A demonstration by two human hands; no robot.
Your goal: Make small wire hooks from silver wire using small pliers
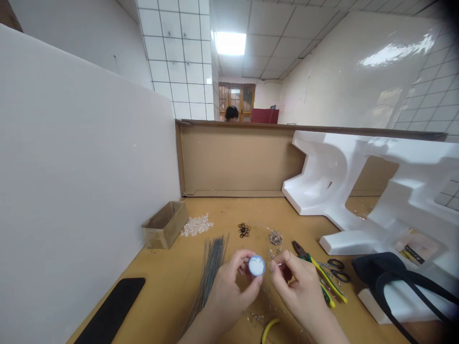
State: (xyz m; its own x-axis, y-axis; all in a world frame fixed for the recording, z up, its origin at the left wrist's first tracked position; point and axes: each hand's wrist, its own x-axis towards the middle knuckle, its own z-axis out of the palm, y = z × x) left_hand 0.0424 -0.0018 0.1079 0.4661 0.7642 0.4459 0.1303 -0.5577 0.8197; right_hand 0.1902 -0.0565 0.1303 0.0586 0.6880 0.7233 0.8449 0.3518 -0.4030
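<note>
My left hand (pixel 238 282) is closed round a small blue-rimmed disc with a white face (pixel 256 265), held up between thumb and fingers; whether it is a spool or a cap I cannot tell. Just to its right, my right hand (pixel 296 282) is pinched shut, and a tiny pale tip shows at the fingertips. What that is I cannot make out. Beneath and left of my left hand lies a bundle of thin grey wires (pixel 214 258). Beyond my right hand sit a small coil of metal bits (pixel 275 237) and a cluster of black rings (pixel 244 230).
Green-and-yellow pliers (pixel 324 279) and black-handled scissors (pixel 339 270) lie right of my right hand. Clear beads (pixel 198 225) lie beside a cardboard box (pixel 165 224). A black strip (pixel 111 310) is at left, white foam (pixel 322 177) at right. A person's head (pixel 231 112) shows behind the cardboard.
</note>
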